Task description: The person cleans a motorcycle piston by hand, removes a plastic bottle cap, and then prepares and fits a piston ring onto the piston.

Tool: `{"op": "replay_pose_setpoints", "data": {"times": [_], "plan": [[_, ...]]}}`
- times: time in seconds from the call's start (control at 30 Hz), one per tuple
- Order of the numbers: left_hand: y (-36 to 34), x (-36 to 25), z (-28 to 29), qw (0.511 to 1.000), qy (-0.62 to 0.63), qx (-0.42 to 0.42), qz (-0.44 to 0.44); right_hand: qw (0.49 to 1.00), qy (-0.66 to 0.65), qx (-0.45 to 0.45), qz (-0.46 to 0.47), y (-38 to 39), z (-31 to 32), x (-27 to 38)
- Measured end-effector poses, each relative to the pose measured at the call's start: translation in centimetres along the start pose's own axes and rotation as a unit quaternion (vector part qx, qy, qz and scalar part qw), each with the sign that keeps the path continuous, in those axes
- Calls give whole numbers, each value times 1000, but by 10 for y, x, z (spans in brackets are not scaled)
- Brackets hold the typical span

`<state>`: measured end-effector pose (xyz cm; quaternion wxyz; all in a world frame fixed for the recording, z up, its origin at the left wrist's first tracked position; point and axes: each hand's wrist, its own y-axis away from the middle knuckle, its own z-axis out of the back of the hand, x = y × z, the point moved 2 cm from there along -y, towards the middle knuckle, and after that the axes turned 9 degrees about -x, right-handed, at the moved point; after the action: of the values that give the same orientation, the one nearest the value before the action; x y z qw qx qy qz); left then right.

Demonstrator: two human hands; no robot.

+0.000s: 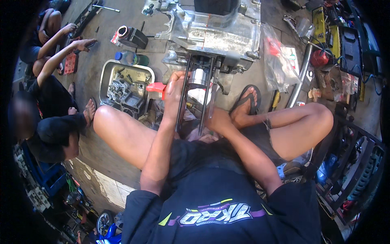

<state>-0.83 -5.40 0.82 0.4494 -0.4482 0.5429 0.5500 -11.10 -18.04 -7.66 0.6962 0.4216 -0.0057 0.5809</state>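
A large silver engine case (pixel 203 34) lies in front of me, with long dark studs (pixel 206 95) pointing toward my lap. Between the studs sits a shiny piston (pixel 198 77). My left hand (pixel 174 89) is beside the left studs, its fingers curled in near the piston; what they grip is partly hidden. Low on the right side of the studs is my right hand (pixel 218 121), closed, its fingertips hidden. A long grey strip (pixel 213 87) runs from the engine case down to it. A red plastic piece (pixel 156 87) shows just left of my left hand.
A metal tray (pixel 105 77) of engine parts, a blue-capped bottle (pixel 129 58) and a dark open container (pixel 135 37) stand left. Clear plastic bags (pixel 278 61), a metal tube (pixel 300 77) and a yellow toolbox (pixel 332 40) lie right. Other people sit at far left.
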Motion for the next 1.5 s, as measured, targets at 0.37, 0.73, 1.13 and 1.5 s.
{"op": "replay_pose_setpoints", "data": {"times": [0.37,0.73,1.13,1.5], "plan": [[13,-8,15,999,-16,34,30,836,-458,-295,71,26,81,13],[1,3,14,997,-42,16,-57,813,-488,-305,90,13,79,34],[0,20,28,997,11,-12,70,812,-523,-241,95,8,96,33],[-2,8,20,998,-55,-31,-1,885,-444,-129,54,-4,107,20]]}}
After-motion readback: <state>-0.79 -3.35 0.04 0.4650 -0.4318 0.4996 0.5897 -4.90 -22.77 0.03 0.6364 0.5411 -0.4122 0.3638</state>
